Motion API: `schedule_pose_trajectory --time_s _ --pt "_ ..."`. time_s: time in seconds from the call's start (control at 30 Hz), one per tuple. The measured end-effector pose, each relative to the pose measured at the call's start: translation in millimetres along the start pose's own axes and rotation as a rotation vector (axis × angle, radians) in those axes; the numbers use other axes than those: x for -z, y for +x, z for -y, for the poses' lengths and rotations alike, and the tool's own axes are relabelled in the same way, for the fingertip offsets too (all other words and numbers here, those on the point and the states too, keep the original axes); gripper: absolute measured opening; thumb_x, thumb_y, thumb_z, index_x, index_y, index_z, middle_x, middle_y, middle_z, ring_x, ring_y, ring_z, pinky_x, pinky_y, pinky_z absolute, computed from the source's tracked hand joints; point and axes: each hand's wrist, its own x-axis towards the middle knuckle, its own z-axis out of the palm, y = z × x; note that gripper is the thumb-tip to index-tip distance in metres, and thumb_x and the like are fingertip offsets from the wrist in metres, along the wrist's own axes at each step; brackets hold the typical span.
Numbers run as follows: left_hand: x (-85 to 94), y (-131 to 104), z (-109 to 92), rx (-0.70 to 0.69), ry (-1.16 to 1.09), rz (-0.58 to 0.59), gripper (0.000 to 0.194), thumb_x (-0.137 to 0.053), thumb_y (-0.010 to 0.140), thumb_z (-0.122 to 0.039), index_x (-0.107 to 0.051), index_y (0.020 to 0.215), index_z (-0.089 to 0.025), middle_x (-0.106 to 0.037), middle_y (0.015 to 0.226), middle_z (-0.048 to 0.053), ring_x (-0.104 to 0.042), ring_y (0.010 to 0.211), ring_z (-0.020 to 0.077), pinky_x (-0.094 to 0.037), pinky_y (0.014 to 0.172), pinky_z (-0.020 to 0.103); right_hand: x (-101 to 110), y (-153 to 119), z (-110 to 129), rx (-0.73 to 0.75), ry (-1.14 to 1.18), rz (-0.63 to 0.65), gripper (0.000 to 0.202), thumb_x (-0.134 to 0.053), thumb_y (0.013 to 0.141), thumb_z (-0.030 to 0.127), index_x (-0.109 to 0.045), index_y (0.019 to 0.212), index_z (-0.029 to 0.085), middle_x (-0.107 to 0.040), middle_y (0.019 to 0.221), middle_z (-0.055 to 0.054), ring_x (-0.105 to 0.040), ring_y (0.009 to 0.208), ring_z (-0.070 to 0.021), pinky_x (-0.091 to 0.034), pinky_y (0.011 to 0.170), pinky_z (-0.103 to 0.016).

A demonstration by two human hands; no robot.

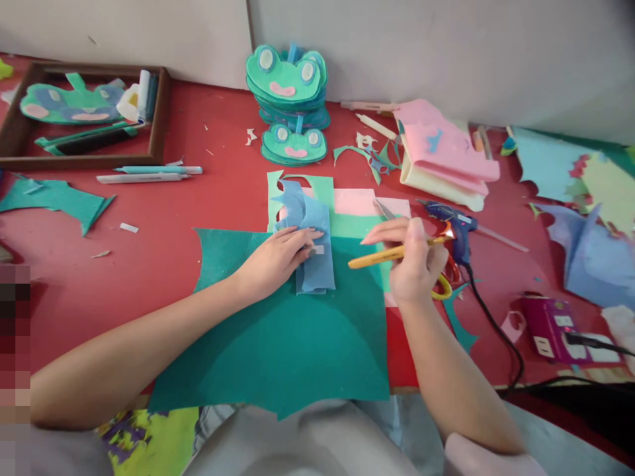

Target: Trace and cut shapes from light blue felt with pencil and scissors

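Note:
My left hand (pixel 285 254) lies flat, fingers stretched out, on a folded blue felt piece (pixel 317 274) with cut-out edges. A small white scrap (pixel 319 250) sits by its fingertips. Beneath is a large dark green felt sheet (pixel 278 350), with light green felt (pixel 325 192) and pink felt (pixel 354 199) behind it. To the right, my right hand (pixel 417 261) grips a yellow pen (pixel 380 256), its one end pointing left. Scissors (pixel 443 288) with yellow and red handles lie behind that hand, partly hidden.
A blue glue gun (pixel 459 228) and a purple power box (pixel 555 330) with cords stand at right. Stacked frog-face felt pieces (pixel 288 73) rest at the back. A wooden tray (pixel 161 119), pens (pixel 149 177) and green scraps (pixel 54 201) occupy the left; folded pink felt (pixel 441 142) lies back right.

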Motion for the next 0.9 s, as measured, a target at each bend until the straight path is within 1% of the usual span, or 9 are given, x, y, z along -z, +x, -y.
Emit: schedule_pose_trajectory --time_s 0.07,0.1,0.2,0.3,0.4,0.57,0.7,0.77,0.9 --pt "-0.4 0 1 0.015 -0.012 -0.004 0.024 -0.032 0.098 -0.025 -0.055 0.099 -0.019 -0.058 0.132 0.006 -0.050 0.125 0.0189 -0.039 0.107 0.042 -5 -4 -1 -0.095 0.106 -0.008 0.048 -0.038 0.093 0.048 -0.072 0.070 0.023 -0.068 0.072 -0.005 -0.062 0.057 -0.0156 -0.045 0.041 -0.029" --pt "-0.4 0 2 0.025 -0.026 -0.010 0.025 -0.032 0.098 -0.025 -0.056 0.100 -0.019 -0.058 0.132 0.005 -0.051 0.125 0.0189 -0.040 0.106 0.041 -9 -6 -2 -0.127 0.155 0.005 0.044 -0.042 0.092 0.049 -0.072 0.073 0.024 -0.068 0.073 -0.004 -0.061 0.053 -0.0147 -0.044 0.038 -0.028" --pt "0.0 0 2 0.058 -0.078 -0.027 0.024 -0.032 0.097 -0.026 -0.056 0.099 -0.020 -0.058 0.132 0.004 -0.052 0.123 0.0177 -0.044 0.102 0.037 -21 -9 -6 -0.173 0.241 0.054 0.035 -0.048 0.089 0.049 -0.073 0.081 0.026 -0.069 0.072 -0.003 -0.063 0.055 -0.0153 -0.051 0.043 -0.030" --pt "1.1 0 1 0.073 -0.099 -0.026 0.022 -0.034 0.097 -0.027 -0.055 0.100 -0.021 -0.059 0.130 0.003 -0.052 0.123 0.0161 -0.044 0.102 0.035 -29 -10 -11 -0.216 0.234 0.057 0.037 -0.044 0.091 0.048 -0.073 0.087 0.025 -0.068 0.068 -0.003 -0.066 0.058 -0.0174 -0.055 0.048 -0.032" --pt "1.8 0 -1 0.074 -0.109 -0.028 0.021 -0.035 0.097 -0.027 -0.055 0.100 -0.021 -0.060 0.129 0.003 -0.051 0.124 0.0157 -0.044 0.102 0.034 -31 -10 -13 -0.242 0.224 0.046 0.041 -0.040 0.092 0.049 -0.072 0.090 0.024 -0.068 0.067 -0.003 -0.068 0.062 -0.0186 -0.057 0.050 -0.033" --pt "1.2 0 0 0.071 -0.156 -0.044 0.018 -0.038 0.096 -0.026 -0.055 0.094 -0.020 -0.062 0.126 0.005 -0.053 0.123 0.0168 -0.046 0.101 0.036 -33 -9 -14 -0.324 0.287 0.003 0.045 -0.040 0.092 0.050 -0.072 0.083 0.021 -0.069 0.067 -0.005 -0.068 0.061 -0.0187 -0.058 0.049 -0.033" --pt "0.5 0 2 0.029 -0.141 -0.023 0.013 -0.044 0.094 -0.026 -0.051 0.084 -0.020 -0.064 0.123 0.005 -0.050 0.127 0.0176 -0.037 0.109 0.042 -35 -10 -14 -0.396 0.324 0.006 0.038 -0.048 0.089 0.049 -0.071 0.076 0.021 -0.069 0.065 -0.003 -0.067 0.056 -0.0172 -0.058 0.046 -0.032" --pt "0.0 0 3 0.010 -0.099 0.000 0.012 -0.044 0.094 -0.025 -0.051 0.085 -0.020 -0.063 0.125 0.005 -0.048 0.128 0.0183 -0.034 0.111 0.044 -37 -11 -13 -0.410 0.356 0.013 0.035 -0.052 0.087 0.048 -0.069 0.072 0.021 -0.068 0.062 -0.002 -0.065 0.051 -0.0160 -0.057 0.044 -0.030" --pt "-1.2 -1 6 -0.015 -0.010 0.039 0.014 -0.041 0.095 -0.024 -0.054 0.091 -0.019 -0.060 0.129 0.005 -0.046 0.130 0.0174 -0.032 0.113 0.045 -39 -14 -7 -0.399 0.381 0.042 0.031 -0.060 0.082 0.045 -0.066 0.065 0.020 -0.064 0.057 0.001 -0.063 0.046 -0.0140 -0.056 0.042 -0.028"
